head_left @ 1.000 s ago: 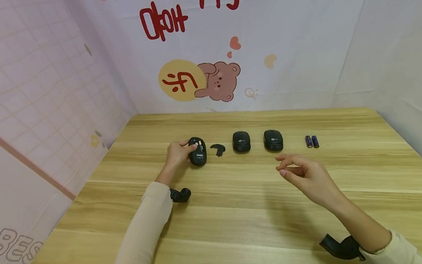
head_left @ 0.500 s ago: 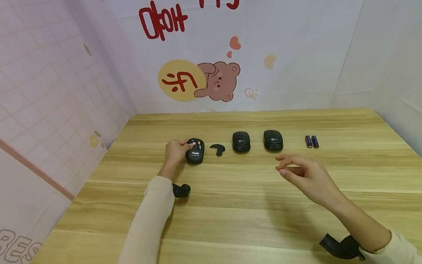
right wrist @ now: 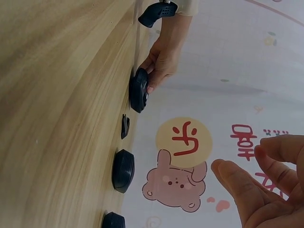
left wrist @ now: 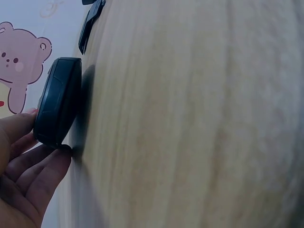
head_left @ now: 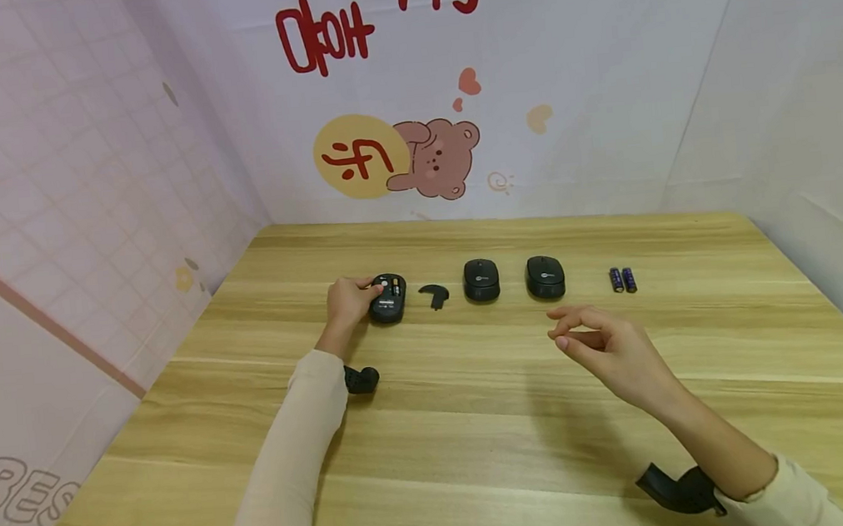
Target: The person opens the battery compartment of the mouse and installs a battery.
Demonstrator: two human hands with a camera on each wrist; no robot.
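My left hand (head_left: 347,304) grips a black computer mouse (head_left: 389,307) by its left side, thumb on top. The mouse lies underside up, its battery slot uncovered and a gold-coloured battery end showing. From the left wrist view, the fingers (left wrist: 47,178) reach round the near end of the mouse, close over the table. Just right of it lies a loose black battery cover (head_left: 437,296). My right hand (head_left: 613,351) hovers over the table with loosely bent fingers and nothing in them; thumb and fingertips stand slightly apart in the right wrist view.
Two more black mice, one in the middle (head_left: 481,281) and one farther right (head_left: 546,278), stand upright in the row. Two purple batteries (head_left: 622,280) lie side by side at its right end. A printed cloth wall (head_left: 584,57) rises behind the wooden table (head_left: 453,452).
My left hand has shifted the mouse slightly left and away from the battery cover, and its underside has turned a little. My right hand has stayed in place.
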